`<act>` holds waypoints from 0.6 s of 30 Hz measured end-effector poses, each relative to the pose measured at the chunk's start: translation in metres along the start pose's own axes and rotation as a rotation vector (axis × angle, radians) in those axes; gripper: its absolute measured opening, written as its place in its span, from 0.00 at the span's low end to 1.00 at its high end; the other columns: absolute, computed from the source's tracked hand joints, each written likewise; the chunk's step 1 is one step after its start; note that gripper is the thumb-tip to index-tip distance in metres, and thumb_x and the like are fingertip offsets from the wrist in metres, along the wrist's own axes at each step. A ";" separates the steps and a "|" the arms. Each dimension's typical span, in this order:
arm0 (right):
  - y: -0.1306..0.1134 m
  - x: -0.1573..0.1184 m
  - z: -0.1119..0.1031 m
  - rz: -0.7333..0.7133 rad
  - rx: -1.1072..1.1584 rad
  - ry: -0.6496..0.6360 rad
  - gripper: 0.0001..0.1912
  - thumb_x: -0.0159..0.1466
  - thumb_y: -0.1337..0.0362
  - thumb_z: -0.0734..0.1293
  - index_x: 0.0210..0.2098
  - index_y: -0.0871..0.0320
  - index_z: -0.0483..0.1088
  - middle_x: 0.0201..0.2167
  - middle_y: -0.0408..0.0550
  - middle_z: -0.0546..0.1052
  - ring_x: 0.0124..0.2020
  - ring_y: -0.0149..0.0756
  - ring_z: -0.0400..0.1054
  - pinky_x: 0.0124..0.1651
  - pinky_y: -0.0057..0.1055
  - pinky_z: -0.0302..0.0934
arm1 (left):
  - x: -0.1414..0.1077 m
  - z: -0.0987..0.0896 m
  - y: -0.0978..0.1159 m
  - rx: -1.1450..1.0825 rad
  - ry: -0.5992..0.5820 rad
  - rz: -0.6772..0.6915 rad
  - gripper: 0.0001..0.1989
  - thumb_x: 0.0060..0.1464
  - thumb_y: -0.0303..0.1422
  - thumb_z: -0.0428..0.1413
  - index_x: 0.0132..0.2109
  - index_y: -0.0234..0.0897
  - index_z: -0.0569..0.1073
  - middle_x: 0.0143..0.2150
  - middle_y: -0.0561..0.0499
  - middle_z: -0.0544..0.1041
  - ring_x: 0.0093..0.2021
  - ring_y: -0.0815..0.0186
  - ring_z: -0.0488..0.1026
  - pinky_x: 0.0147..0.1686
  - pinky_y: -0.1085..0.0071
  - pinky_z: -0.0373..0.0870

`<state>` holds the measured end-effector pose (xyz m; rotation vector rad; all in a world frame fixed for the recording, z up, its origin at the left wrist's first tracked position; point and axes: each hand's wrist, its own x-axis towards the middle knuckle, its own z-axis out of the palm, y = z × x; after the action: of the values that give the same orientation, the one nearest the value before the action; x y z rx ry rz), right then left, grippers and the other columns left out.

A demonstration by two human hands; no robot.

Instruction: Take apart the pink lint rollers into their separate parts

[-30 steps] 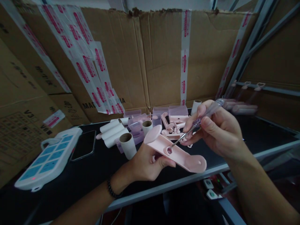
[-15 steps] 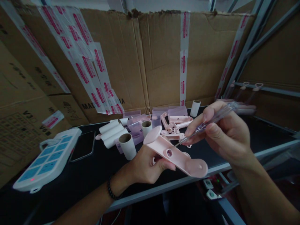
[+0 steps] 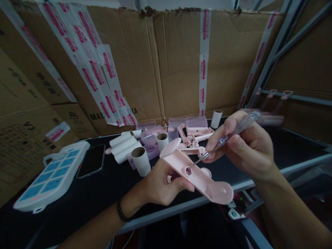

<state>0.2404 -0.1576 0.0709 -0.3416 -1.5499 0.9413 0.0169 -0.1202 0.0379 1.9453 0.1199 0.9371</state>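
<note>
My left hand (image 3: 162, 183) is closed on a long pink plastic bracket (image 3: 201, 183), which has round ends and a hole in its middle. In my right hand (image 3: 249, 148) is a screwdriver (image 3: 240, 128) with a clear handle, held between thumb and fingers. Its metal tip is beside the hole, at the bracket's upper edge; whether it touches the plastic I cannot tell. Just behind the bracket lie pink plastic parts (image 3: 194, 151). White tubes (image 3: 141, 162), some upright and some lying, stand beyond my left hand.
A white power strip (image 3: 52, 176) and a dark phone (image 3: 92, 162) lie at the left of the black table (image 3: 109, 193). Translucent purple pieces (image 3: 150, 136) are near the tubes. Cardboard (image 3: 178, 69) rises behind, with a metal frame (image 3: 275, 52) at the right.
The bracket has tilted, its right end now slightly lower and farther right. My right hand and the screwdriver have shifted only slightly.
</note>
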 end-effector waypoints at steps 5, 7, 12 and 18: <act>-0.002 0.000 -0.001 -0.002 -0.011 -0.016 0.04 0.74 0.64 0.63 0.47 0.53 0.62 0.39 0.48 0.82 0.36 0.38 0.82 0.37 0.36 0.81 | -0.001 -0.002 -0.002 0.100 0.015 0.033 0.20 0.63 0.49 0.59 0.37 0.34 0.74 0.32 0.50 0.73 0.31 0.68 0.69 0.31 0.71 0.67; -0.003 0.000 -0.002 -0.003 -0.004 -0.029 0.04 0.74 0.64 0.64 0.47 0.53 0.63 0.39 0.48 0.82 0.36 0.36 0.82 0.37 0.34 0.80 | -0.002 -0.002 -0.002 0.138 0.017 0.025 0.22 0.63 0.50 0.58 0.34 0.35 0.72 0.34 0.49 0.73 0.33 0.66 0.69 0.34 0.71 0.67; 0.002 0.004 -0.007 0.063 0.037 -0.073 0.06 0.74 0.62 0.65 0.47 0.53 0.62 0.39 0.47 0.82 0.35 0.35 0.81 0.37 0.32 0.79 | -0.002 -0.003 0.003 0.144 -0.033 0.000 0.19 0.65 0.48 0.57 0.36 0.35 0.70 0.34 0.52 0.70 0.31 0.69 0.66 0.33 0.72 0.65; 0.009 0.006 -0.011 0.100 0.092 -0.112 0.06 0.74 0.61 0.64 0.46 0.53 0.62 0.38 0.47 0.83 0.34 0.35 0.81 0.36 0.32 0.79 | 0.002 -0.002 0.005 0.127 -0.075 -0.033 0.20 0.66 0.49 0.56 0.36 0.36 0.70 0.34 0.53 0.69 0.30 0.70 0.63 0.32 0.72 0.63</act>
<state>0.2460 -0.1436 0.0679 -0.3075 -1.5972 1.1224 0.0159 -0.1203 0.0435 2.0860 0.1717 0.8517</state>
